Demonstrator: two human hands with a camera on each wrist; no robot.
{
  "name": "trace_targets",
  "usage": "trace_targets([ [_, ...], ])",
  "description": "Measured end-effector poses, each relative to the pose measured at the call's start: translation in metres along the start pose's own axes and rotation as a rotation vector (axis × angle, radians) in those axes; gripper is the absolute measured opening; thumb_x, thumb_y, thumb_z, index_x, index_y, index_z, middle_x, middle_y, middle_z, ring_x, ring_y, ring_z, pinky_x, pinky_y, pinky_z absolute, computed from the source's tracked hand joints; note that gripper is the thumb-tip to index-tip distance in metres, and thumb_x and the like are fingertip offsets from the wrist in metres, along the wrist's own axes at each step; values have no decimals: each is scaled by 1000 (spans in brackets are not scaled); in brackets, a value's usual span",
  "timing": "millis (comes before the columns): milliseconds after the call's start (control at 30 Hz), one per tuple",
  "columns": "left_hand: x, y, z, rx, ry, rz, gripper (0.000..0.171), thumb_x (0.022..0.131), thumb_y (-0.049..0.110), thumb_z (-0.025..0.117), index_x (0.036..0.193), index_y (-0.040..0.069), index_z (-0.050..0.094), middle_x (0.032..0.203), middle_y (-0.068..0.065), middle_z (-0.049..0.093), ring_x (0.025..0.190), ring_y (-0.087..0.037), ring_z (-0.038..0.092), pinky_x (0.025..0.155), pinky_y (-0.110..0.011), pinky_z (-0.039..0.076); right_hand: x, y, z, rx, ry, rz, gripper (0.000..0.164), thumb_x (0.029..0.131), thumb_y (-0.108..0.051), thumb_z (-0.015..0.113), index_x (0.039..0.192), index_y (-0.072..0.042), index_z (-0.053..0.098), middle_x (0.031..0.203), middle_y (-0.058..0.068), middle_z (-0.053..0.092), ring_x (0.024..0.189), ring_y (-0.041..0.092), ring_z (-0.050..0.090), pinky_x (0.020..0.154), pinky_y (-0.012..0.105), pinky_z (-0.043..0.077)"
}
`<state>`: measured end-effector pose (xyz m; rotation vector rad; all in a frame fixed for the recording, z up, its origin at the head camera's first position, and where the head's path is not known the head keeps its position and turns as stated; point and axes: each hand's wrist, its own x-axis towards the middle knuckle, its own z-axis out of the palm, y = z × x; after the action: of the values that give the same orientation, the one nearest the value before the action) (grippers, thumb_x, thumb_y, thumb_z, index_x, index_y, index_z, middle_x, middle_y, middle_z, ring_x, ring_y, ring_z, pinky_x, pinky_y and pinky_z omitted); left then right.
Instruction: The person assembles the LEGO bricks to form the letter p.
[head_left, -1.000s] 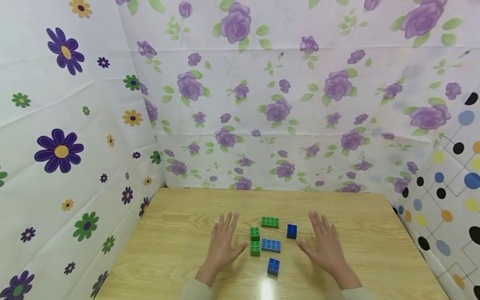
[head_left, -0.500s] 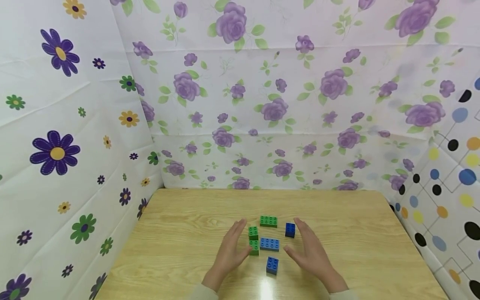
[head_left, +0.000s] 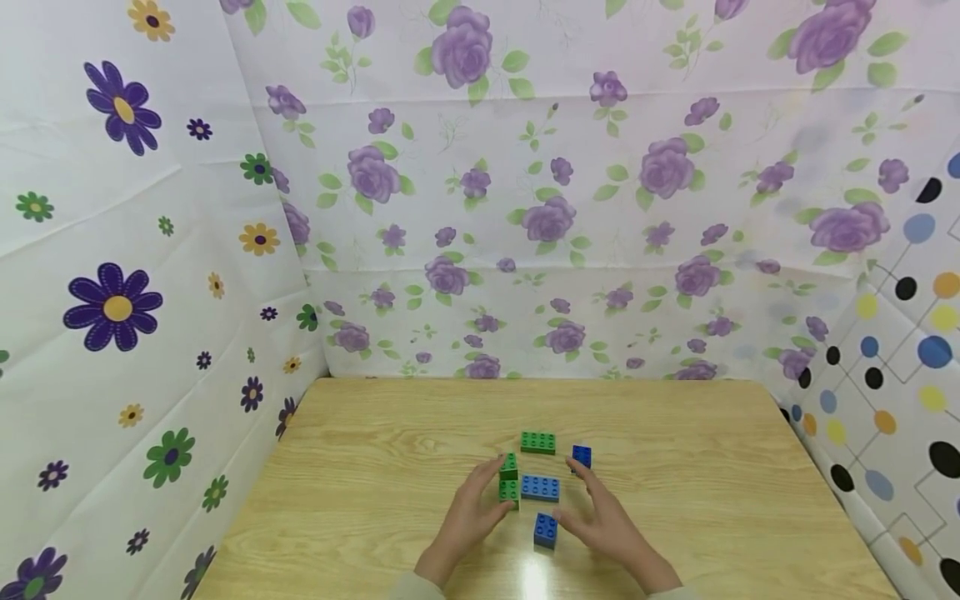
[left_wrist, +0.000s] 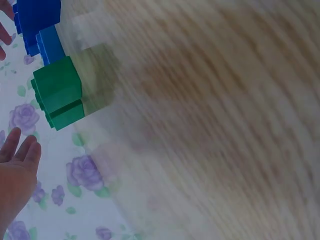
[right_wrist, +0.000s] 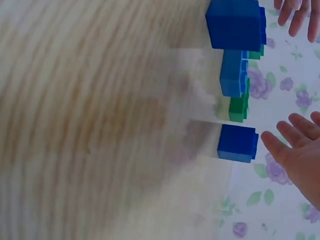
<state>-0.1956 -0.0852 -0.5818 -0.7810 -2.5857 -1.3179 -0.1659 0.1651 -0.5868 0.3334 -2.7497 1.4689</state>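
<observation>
My left hand [head_left: 467, 512] hovers by two small green building blocks, a front one [head_left: 509, 492] and a back one [head_left: 511, 467]; thumb and fingertips overlap their left edges. In the left wrist view that hand [left_wrist: 19, 170] has its fingers extended. My right hand [head_left: 607, 523] reaches leftward with fingers spread, between a back dark blue block [head_left: 585, 454], partly covered by its fingertips, and a front square blue block [head_left: 545, 531] beside its thumb. The right wrist view shows bare fingers of this hand [right_wrist: 300, 155] near a blue block [right_wrist: 236, 143]. Neither hand holds anything.
A long light blue block [head_left: 540, 488] lies between the hands, and a long green block [head_left: 538, 442] lies farther back. All rest on a wooden table [head_left: 360, 467]. Patterned cloths hang behind it [head_left: 510, 208] and along both sides.
Both hands have moved inward toward the blocks, the left to the right and the right to the left, their fingers bending a little. The blocks stay where they were.
</observation>
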Motion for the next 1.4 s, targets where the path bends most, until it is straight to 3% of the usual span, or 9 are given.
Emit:
trace_targets([
  [200,-2,-9,4,-97,-31,-64,66,84,10,74,142,5,43,132,-16,55,120,-35,53,100,-50,47,-1,4,7,106,-64,-3,79,86,-36,74,148,-12,31,148,16,40,132,40,40,107,58,37],
  [467,-1,-17,8,-200,-65,-177,58,87,11,72,138,4,46,132,-14,54,120,-34,53,103,-43,46,0,15,14,167,-139,-19,78,85,-34,74,145,-4,34,145,19,42,129,41,43,104,56,41],
  [633,0,-20,9,-199,-66,-181,54,87,9,72,134,1,49,127,-15,58,115,-32,56,100,-42,49,0,18,15,220,-186,-1,76,85,-32,75,143,-4,36,143,22,44,127,41,46,103,57,42],
  [933,2,-22,12,-194,-85,-254,49,88,6,70,132,2,52,130,-13,57,117,-30,55,101,-40,48,-2,21,16,292,-258,8,73,86,-27,74,142,-1,36,138,22,48,124,40,49,104,54,41],
  [1233,5,-23,14,-173,-89,-303,43,87,3,69,128,3,54,125,-9,59,115,-27,56,99,-39,49,-3,26,17,314,-305,12,63,89,-24,71,140,-3,42,133,19,54,120,35,54,101,45,47],
  [1400,6,-23,14,-153,-92,-313,39,87,2,69,124,3,56,122,-10,59,114,-29,57,98,-40,50,-3,23,18,312,-308,22,57,88,-23,72,134,0,48,130,17,56,116,33,56,100,48,47],
])
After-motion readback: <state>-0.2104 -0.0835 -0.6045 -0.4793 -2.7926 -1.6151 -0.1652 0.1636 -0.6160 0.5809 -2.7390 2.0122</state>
